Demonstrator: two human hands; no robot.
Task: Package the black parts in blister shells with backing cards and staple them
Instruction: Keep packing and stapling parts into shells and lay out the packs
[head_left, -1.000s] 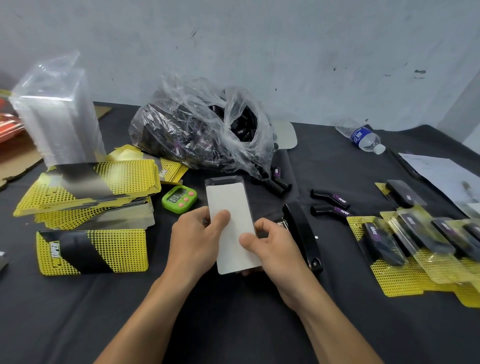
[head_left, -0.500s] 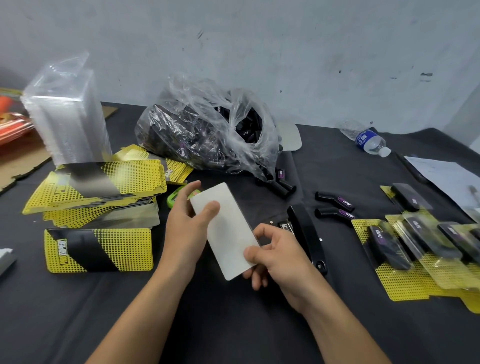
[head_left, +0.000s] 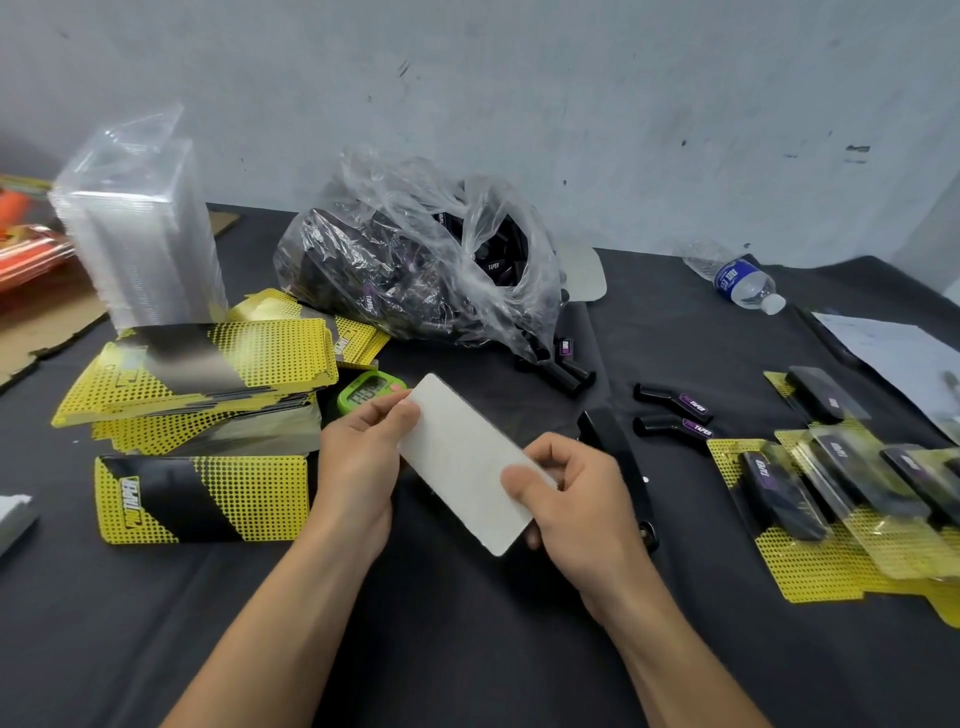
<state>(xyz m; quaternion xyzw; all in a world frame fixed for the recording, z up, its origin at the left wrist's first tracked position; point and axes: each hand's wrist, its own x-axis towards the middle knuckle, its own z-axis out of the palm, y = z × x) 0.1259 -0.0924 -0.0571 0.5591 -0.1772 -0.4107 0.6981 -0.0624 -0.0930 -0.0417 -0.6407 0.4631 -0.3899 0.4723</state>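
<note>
Both hands hold a backing card (head_left: 457, 457) above the table, its plain white back facing me and tilted to the left. My left hand (head_left: 358, 462) pinches its upper left end; my right hand (head_left: 576, 499) grips its lower right end. A black stapler (head_left: 618, 467) lies just right of my right hand. Two loose black parts (head_left: 672, 413) lie beyond it. A clear plastic bag (head_left: 421, 260) full of black parts sits at the back. Yellow-black cards are stacked (head_left: 208, 374) on the left. Clear blister shells stand in a tall stack (head_left: 140, 234) at the far left.
Finished packs (head_left: 841, 499) lie spread at the right. A green timer (head_left: 363, 392) sits behind my left hand. One flat card (head_left: 202, 499) lies front left. A water bottle (head_left: 737, 278) and white papers (head_left: 893, 353) are at the back right.
The card has turned from upright to a leftward slant. My right hand has slid to its lower right end and my left hand to its upper end.
</note>
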